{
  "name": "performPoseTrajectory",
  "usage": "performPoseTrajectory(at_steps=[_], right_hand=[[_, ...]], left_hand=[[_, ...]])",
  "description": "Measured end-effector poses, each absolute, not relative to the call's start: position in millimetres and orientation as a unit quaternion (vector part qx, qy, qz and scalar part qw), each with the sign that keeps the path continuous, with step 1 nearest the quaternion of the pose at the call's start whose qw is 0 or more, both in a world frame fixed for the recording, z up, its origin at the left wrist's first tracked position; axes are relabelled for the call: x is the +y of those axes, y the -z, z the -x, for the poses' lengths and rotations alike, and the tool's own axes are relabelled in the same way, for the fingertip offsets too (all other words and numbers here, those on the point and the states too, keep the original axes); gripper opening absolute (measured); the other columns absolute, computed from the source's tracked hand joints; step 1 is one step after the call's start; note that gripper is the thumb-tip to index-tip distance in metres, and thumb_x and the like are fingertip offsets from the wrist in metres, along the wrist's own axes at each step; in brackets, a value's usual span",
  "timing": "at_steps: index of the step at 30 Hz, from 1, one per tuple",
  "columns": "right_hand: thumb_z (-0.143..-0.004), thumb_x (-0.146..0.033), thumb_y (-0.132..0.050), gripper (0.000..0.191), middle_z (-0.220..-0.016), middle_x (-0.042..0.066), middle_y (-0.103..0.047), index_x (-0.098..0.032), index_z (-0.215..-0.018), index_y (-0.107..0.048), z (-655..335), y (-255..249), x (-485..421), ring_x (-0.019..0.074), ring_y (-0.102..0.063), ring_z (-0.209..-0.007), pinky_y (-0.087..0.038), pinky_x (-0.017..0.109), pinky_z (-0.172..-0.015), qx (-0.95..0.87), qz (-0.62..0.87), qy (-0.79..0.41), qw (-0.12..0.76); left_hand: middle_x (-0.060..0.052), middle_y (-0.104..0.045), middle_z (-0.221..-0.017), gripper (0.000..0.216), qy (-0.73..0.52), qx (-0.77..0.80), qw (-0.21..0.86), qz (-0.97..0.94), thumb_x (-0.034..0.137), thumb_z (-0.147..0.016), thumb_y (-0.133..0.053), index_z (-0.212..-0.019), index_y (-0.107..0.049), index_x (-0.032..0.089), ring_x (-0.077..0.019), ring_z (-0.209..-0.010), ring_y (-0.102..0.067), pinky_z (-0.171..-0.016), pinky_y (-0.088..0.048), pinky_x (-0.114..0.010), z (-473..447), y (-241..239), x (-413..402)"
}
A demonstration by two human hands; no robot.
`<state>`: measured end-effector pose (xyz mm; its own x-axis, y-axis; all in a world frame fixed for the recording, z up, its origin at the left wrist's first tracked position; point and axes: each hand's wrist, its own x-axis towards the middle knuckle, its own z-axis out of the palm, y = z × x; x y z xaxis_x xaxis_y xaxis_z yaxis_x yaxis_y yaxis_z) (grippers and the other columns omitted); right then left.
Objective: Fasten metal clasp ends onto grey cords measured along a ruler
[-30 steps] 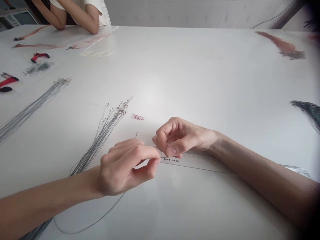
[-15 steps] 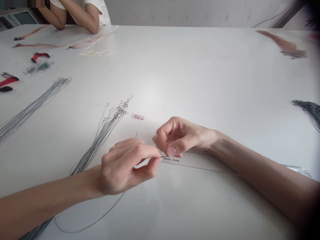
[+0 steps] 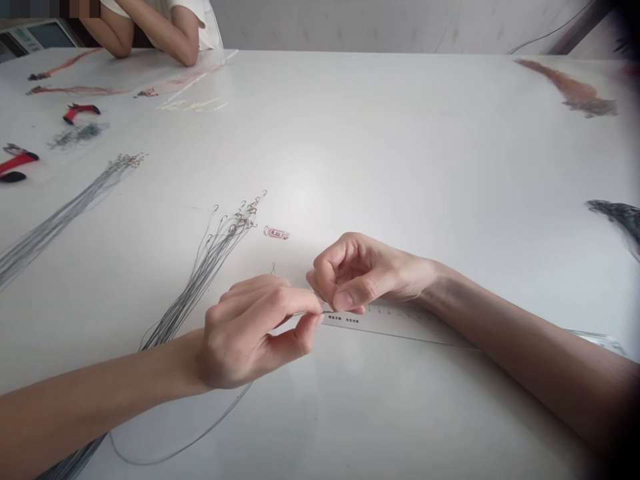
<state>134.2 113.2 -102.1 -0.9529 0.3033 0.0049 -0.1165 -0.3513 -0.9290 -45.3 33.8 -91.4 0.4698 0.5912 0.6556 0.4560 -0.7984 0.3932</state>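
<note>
Across a long white table, a co-worker's folded forearms rest at the far edge, with red-handled pliers and a spread of thin grey lines on the left. A reddish bundle and a dark bundle lie toward the right edge. Nearer the middle, a bundle of grey leader lines fans out, its ends carrying small wire loops, and it passes under the left hand. A small red-edged label lies just beside those loops. The right hand is curled over one end of a clear ruler. Both hands are closed in tight pinches between thumb and forefinger, gripping a single thin grey line between them, their fingertips almost meeting. A tiny wire loop stands just beyond the left hand's knuckles.
</note>
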Motion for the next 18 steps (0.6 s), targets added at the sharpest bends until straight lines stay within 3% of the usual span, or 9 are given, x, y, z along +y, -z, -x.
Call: performPoseTrajectory(at_steps=[18], right_hand=[[-0.073,-0.010,-0.063,0.009,-0.053,-0.003,-0.052,-0.009,-0.065,-0.060,-132.9,100.7,112.7,0.0036,-0.044,-0.048,-0.036,0.016,-0.047,-0.555,0.092,-0.817,0.127]], left_hand=[[0.005,-0.045,-0.055,0.012,-0.394,0.312,0.084,-0.861,0.003,-0.080,-0.051,-0.077,-0.052,0.015,-0.0049,-0.047,-0.036,-0.036,-0.028,-0.016,45.7,90.5,33.4]])
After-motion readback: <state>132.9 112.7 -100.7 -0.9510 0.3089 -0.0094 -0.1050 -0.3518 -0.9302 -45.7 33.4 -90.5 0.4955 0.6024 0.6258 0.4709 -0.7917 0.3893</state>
